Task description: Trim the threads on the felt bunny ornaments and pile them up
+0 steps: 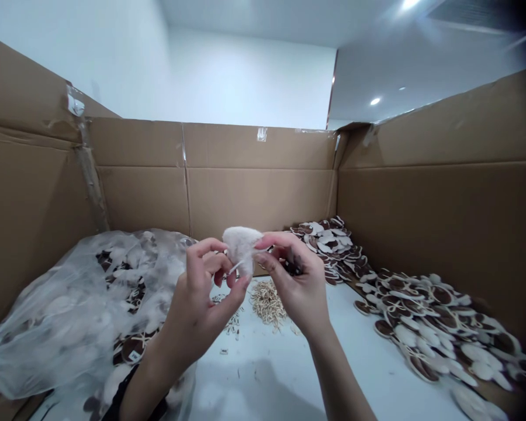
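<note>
A small fluffy white piece [242, 242] with a thin pale cord is held up in front of me, above the white table. My left hand [208, 286] pinches its lower left side and the cord, the other fingers bent. From the right, my right hand [291, 272] grips its edge and another bit of cord between thumb and forefinger. Something dark shows by the curled fingers of that hand; I cannot make out what it is. Below the hands lies a heap of small cream-coloured bits [268, 301], partly hidden by them.
At left lies a clear plastic bag [61, 316] of white and brown fluffy pieces. Piles of brown-and-white pieces with pale cords [425, 316] spread along the right. Small dark bits [232, 321] lie on the white table [254, 380]. Tall cardboard walls [258, 193] enclose it.
</note>
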{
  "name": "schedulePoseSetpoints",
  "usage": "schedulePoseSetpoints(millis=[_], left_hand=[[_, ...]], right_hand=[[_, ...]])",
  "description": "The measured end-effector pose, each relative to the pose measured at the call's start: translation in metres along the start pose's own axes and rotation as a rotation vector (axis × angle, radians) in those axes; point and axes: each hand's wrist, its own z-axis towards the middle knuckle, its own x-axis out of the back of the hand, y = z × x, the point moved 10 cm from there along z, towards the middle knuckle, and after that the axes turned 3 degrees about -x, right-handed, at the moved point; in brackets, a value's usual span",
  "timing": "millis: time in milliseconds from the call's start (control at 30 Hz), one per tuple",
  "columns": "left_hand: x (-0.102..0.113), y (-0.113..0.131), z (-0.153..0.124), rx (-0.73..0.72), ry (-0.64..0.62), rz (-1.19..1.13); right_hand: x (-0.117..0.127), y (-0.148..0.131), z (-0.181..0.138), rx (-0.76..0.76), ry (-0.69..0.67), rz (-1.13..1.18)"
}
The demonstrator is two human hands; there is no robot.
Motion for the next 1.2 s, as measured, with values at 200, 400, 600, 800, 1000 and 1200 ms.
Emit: schedulePoseSetpoints(millis=[200, 400, 600, 800, 1000, 1200], left_hand=[[-0.006, -0.005, 0.004, 0.06, -0.064, -0.042], [-0.017, -0.017, 0.003, 0.194, -0.126, -0.485], [0.004, -0.02, 0.008, 0.148, -0.017, -0.203], [0.018, -0.004, 0.008, -0.043, 0.051, -0.087], [-0.002, -0.021, 0.005, 0.101, 0.025, -0.48], [-0.02, -0.042, 0.008, 0.294, -0.028, -0.799]], right_hand=[[-0.011, 0.003, 0.0, -0.028, -0.06, 0.074], [-0.038, 0.041, -0.007, -0.364, -0.134, 0.35], [-0.056, 0.05, -0.013, -0.506, -0.243, 0.512], [-0.058, 0.042, -0.014, -0.505, -0.367, 0.418], [-0.06, 0.049, -0.01, -0.486, -0.318, 0.375], [-0.059, 0.062, -0.009, -0.549, -0.244, 0.446]])
